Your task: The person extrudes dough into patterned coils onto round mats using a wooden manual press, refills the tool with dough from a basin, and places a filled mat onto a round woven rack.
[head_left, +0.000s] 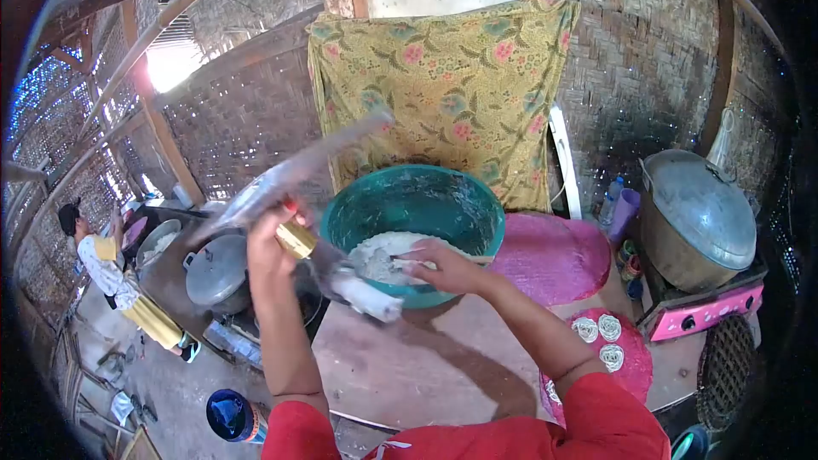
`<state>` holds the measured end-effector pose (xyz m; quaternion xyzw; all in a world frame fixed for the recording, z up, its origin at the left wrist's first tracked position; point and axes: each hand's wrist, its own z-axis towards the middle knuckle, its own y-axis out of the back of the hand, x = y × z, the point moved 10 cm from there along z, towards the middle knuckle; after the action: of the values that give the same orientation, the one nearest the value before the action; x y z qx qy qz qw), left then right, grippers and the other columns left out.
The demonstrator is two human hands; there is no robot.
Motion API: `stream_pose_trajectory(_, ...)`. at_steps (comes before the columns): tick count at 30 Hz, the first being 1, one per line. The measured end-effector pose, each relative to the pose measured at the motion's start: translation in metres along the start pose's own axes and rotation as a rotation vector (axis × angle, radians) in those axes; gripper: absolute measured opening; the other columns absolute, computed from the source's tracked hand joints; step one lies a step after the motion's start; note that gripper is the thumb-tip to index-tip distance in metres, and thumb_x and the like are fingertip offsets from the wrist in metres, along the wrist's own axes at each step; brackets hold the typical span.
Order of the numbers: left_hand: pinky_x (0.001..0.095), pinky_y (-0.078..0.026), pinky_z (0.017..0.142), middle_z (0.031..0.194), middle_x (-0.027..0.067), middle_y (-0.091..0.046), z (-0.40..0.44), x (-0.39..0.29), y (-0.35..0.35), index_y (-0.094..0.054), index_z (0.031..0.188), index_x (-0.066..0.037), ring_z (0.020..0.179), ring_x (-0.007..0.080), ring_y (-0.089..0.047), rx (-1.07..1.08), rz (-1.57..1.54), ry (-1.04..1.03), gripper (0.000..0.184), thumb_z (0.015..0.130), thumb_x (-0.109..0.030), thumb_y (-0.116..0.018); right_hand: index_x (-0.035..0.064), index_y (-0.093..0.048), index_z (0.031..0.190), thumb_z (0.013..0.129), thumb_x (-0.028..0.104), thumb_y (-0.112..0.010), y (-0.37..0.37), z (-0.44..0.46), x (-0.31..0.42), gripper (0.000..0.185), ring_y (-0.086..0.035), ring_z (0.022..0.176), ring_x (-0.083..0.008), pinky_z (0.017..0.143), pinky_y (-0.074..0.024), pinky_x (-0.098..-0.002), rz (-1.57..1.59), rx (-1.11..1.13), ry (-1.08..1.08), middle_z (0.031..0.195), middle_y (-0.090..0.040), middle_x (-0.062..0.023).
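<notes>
Green plastic forms the deep basin [413, 174] that holds the white dough [385, 247], a rough, floury mass lying low against the near side. The person's right hand [443, 267] reaches over the basin's near rim, its fingers bent onto the dough and its thumb set apart from them; whether it grips a lump, one cannot tell. The left hand [269, 234] is raised just left of the basin, closed around a long metal tool [297, 239]. The tool is tilted and blurred by motion, with a gold-coloured section below the fist, a pale cylindrical end beside the basin's near rim, and a long upper part slanting up to the right.

The basin stands on a pale, dusty tabletop [400, 366]. Right of it lies a crinkled magenta sheet [558, 262], and nearer the person a round red mat [632, 339] bears white, coiled noodle-like rounds [611, 358]. Farther right, a large lidded pot [699, 215] sits on a pink-fronted gas stove [705, 315], near a purple plastic cup [625, 211].

Behind the basin, a yellow floral cloth [439, 77] hangs against the woven bamboo wall [635, 77]. At left, beyond a smaller lidded pot [219, 273], a co-worker [109, 266] stands beside a pan of white stuff [160, 244].
</notes>
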<state>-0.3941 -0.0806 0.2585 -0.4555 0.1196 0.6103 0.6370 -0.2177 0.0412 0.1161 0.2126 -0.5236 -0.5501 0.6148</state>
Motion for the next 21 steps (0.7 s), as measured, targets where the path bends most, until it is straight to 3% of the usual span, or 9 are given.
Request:
stream_pose_trajectory(4, 0.0307, -0.035, 0.061, 0.071, 0.0009, -0.041, -0.028, 0.064, -0.082, -0.047, 0.078, -0.011, 0.064, 0.0141, -0.043, 0.126, -0.706, 0.204, 0.011, 0.074, -0.017, -0.055, 0.0077, -0.026, 0.141, 0.088, 0.063, -0.036, -0.035, -0.069, 0.087, 0.077, -0.051, 0.114, -0.037, 0.091, -0.0445, -0.0508, 2.078, 0.273, -0.144, 0.13, -0.049, -0.0165)
stream_pose_trajectory(5, 0.0311, -0.039, 0.064, 0.072, 0.0006, -0.042, -0.036, 0.1, -0.091, -0.044, 0.071, -0.011, 0.068, 0.0149, -0.048, 0.07, -0.751, 0.312, 0.015, 0.074, -0.019, -0.056, 0.0068, -0.018, 0.144, 0.086, 0.067, -0.035, -0.016, -0.083, 0.104, 0.086, -0.062, 0.086, -0.0336, 0.067, -0.054, -0.045, 2.195, 0.028, -0.173, 0.125, -0.051, -0.0208)
stream_pose_trajectory(7, 0.0382, -0.046, 0.074, 0.086, 0.0048, -0.055, -0.067, 0.151, -0.108, -0.053, 0.081, -0.007, 0.083, 0.0238, -0.055, -0.044, -0.526, 0.457, 0.014, 0.078, -0.021, -0.056, 0.0078, -0.01, 0.146, 0.082, 0.072, -0.034, -0.027, -0.132, 0.111, 0.093, -0.056, 0.055, -0.0204, 0.042, -0.048, -0.0308, 2.55, 0.382, 0.178, 0.121, -0.052, -0.0245)
stream_pose_trajectory(8, 0.038, -0.047, 0.078, 0.092, 0.006, -0.057, -0.079, 0.174, -0.101, -0.055, 0.088, -0.008, 0.089, 0.0232, -0.057, -0.104, -0.411, 0.458, 0.016, 0.081, -0.022, -0.057, 0.0072, -0.02, 0.143, 0.08, 0.074, -0.037, -0.035, -0.154, 0.096, 0.093, -0.04, 0.041, -0.0094, 0.03, -0.0324, -0.0216, 2.527, 0.199, -0.117, 0.1, -0.058, -0.0207)
stream_pose_trajectory(11, 0.0323, -0.046, 0.083, 0.104, 0.009, -0.062, -0.132, 0.213, -0.078, -0.058, 0.106, -0.006, 0.095, 0.0218, -0.059, -0.132, 0.527, 0.386, 0.033, 0.084, -0.029, -0.061, 0.0035, -0.031, 0.136, 0.085, 0.068, -0.038, -0.013, -0.244, 0.044, 0.083, -0.041, 0.042, -0.0087, 0.032, -0.0336, -0.0215, 2.266, -0.225, -0.432, 0.078, -0.056, -0.0121)
stream_pose_trajectory(13, 0.0324, -0.046, 0.083, 0.105, 0.0091, -0.062, -0.172, 0.234, -0.127, -0.058, 0.107, -0.005, 0.096, 0.0215, -0.059, 0.272, 0.612, 0.518, 0.033, 0.083, -0.029, -0.063, -0.0003, -0.04, 0.125, 0.088, 0.059, -0.043, 0.057, -0.291, 0.043, 0.071, -0.041, 0.043, -0.0089, 0.034, -0.0331, -0.0209, 1.691, -0.507, -0.406, 0.066, -0.048, -0.0044)
stream_pose_trajectory(16, 0.0326, -0.046, 0.084, 0.105, 0.0092, -0.062, -0.24, 0.236, -0.22, -0.059, 0.108, -0.005, 0.097, 0.0211, -0.058, 0.82, 0.518, 0.631, 0.035, 0.082, -0.028, -0.065, 0.0005, -0.04, 0.116, 0.083, 0.055, -0.05, 0.13, -0.362, 0.058, 0.064, -0.044, 0.043, -0.0117, 0.036, -0.0348, -0.0245, 0.784, -0.852, -0.591, 0.073, -0.051, -0.0076)
stream_pose_trajectory(19, 0.0327, -0.046, 0.085, 0.105, 0.0093, -0.062, -0.285, 0.24, -0.27, -0.059, 0.108, -0.005, 0.098, 0.0207, -0.058, 1.065, 0.484, 0.679, 0.036, 0.08, -0.027, -0.067, -0.0029, -0.027, 0.131, 0.079, 0.023, -0.061, 0.159, -0.381, 0.1, 0.068, -0.053, 0.097, -0.0252, 0.085, -0.0431, -0.039, 0.309, -0.621, -0.472, 0.105, -0.051, -0.0168)
stream_pose_trajectory(21, 0.0329, -0.046, 0.085, 0.106, 0.0094, -0.062, -0.309, 0.243, -0.289, -0.059, 0.109, -0.005, 0.098, 0.0205, -0.058, 1.184, 0.475, 0.697, 0.038, 0.079, -0.026, -0.068, -0.0039, -0.025, 0.132, 0.075, 0.023, -0.068, 0.167, -0.395, 0.116, 0.076, -0.055, 0.103, -0.0306, 0.087, -0.0441, -0.0411, 0.23, -0.59, -0.474, 0.109, -0.052, -0.0221)
